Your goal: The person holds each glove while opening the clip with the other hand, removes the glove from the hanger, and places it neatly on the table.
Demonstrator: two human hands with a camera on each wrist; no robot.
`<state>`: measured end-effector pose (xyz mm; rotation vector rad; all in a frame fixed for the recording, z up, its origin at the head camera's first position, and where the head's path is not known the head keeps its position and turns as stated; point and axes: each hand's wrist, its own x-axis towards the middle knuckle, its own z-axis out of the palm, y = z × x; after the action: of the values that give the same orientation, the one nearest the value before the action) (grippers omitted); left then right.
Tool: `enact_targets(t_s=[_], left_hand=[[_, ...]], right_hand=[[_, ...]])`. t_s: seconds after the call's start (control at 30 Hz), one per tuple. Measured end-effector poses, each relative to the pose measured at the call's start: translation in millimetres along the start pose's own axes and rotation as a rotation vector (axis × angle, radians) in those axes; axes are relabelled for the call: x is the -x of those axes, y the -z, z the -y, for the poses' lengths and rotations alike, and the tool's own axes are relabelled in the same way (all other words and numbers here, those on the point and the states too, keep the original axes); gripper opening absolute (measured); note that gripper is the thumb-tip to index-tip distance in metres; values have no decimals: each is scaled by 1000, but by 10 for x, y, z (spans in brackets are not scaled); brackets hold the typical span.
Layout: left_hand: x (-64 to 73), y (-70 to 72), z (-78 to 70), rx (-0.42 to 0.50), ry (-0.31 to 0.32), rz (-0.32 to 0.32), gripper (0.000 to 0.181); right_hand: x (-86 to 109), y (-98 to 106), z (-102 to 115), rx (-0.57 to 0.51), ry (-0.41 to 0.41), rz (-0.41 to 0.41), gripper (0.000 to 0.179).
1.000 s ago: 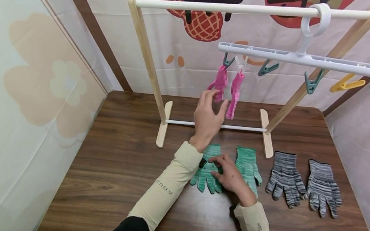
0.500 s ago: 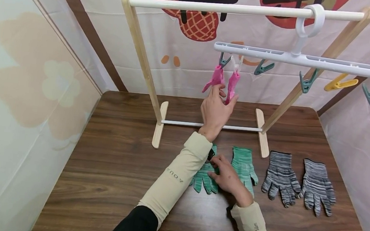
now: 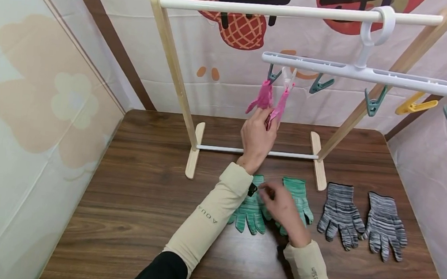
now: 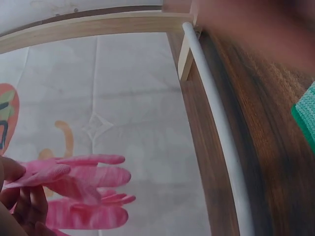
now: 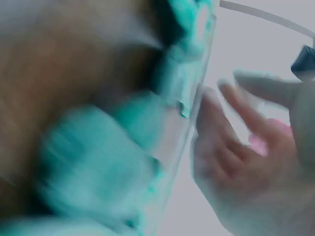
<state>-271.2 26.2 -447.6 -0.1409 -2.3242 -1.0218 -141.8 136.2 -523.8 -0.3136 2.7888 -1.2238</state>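
Two pink gloves hang by clips from the left end of a white hanger [image 3: 333, 68]. My left hand [image 3: 257, 138] reaches up to them, its thumb and fingers pinching the right pink glove [image 3: 280, 105]. In the left wrist view that pink glove [image 4: 93, 179] is spread beside the fingertips. The left pink glove [image 3: 265, 94] hangs just behind the hand. My right hand [image 3: 281, 204], blurred, is held over the table with loosely bent fingers and nothing visible in it. Beneath it lie a left green glove [image 3: 249, 215] and a right green glove [image 3: 296, 191], partly hidden by the hand.
The hanger hooks on the white top bar [image 3: 259, 9] of a wooden rack. Farther right hang green clips and a yellow clip [image 3: 416, 104]. Two grey striped gloves, a left one [image 3: 340, 214] and a right one [image 3: 385, 224], lie on the brown table [image 3: 130, 202].
My left hand moved from just in front of the pink gloves up to them and took hold of the right one, tilting it. The right hand shifted slightly over the green gloves.
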Motion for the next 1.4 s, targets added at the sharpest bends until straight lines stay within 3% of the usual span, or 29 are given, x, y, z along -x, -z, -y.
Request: enact_targets(t_s=[0.17, 0.23, 0.33, 0.43, 0.7, 1.0, 1.4], left_hand=[[50, 49, 30, 27, 14, -11, 22], [67, 64, 36, 29, 15, -12, 21], [84, 81, 34, 33, 5, -20, 20], [99, 88, 23, 42, -10, -24, 20], [151, 76, 13, 33, -46, -17, 18], [211, 79, 3, 35, -82, -20, 14], [278, 100, -7, 34, -116, -21, 11]], right_hand=[[-159, 375, 219, -48, 50, -414, 10], [-255, 526, 323, -81, 94, -523, 12], [-415, 721, 484, -139, 147, -607, 20], [-572, 848, 640, -167, 174, -638, 30], [-876, 950, 902, -144, 126, -586, 57], [-1073, 993, 1020, -96, 127, -630, 51], [-1252, 1039, 1083, 55, 152, -775, 45]])
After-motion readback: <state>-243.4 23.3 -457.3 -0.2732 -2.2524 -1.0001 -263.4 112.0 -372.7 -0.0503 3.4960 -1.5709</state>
